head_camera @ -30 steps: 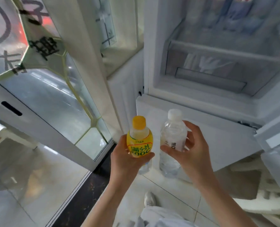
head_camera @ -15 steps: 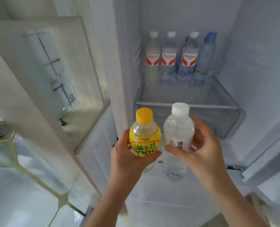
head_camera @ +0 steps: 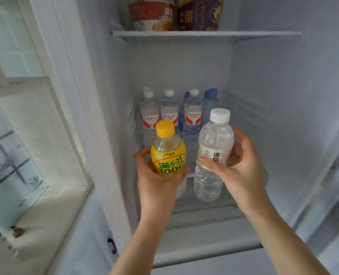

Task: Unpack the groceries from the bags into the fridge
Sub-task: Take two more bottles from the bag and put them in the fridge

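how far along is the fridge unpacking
Done: water bottles already stand at the back of the fridge, two noodle cups on the shelf above. In hand: the left hand holds a yellow drink bottle, the right hand a clear water bottle, neither shelved yet. The bags are out of view.

The open fridge point(head_camera: 263, 116) fills the middle and right of the view, with a window point(head_camera: 25, 145) to its left. On the upper shelf point(head_camera: 244, 33) two noodle cups point(head_camera: 152, 15) stand side by side, and below, at the back of the compartment, a cluster of water bottles point(head_camera: 169, 110) stands upright in a row with more behind. In front of them, nearer the camera, the left hand point(head_camera: 158, 185) holds a juice bottle point(head_camera: 168, 153) upright, and just to its right the right hand point(head_camera: 242, 167) holds a water bottle point(head_camera: 212, 155) upright, the two nearly touching.
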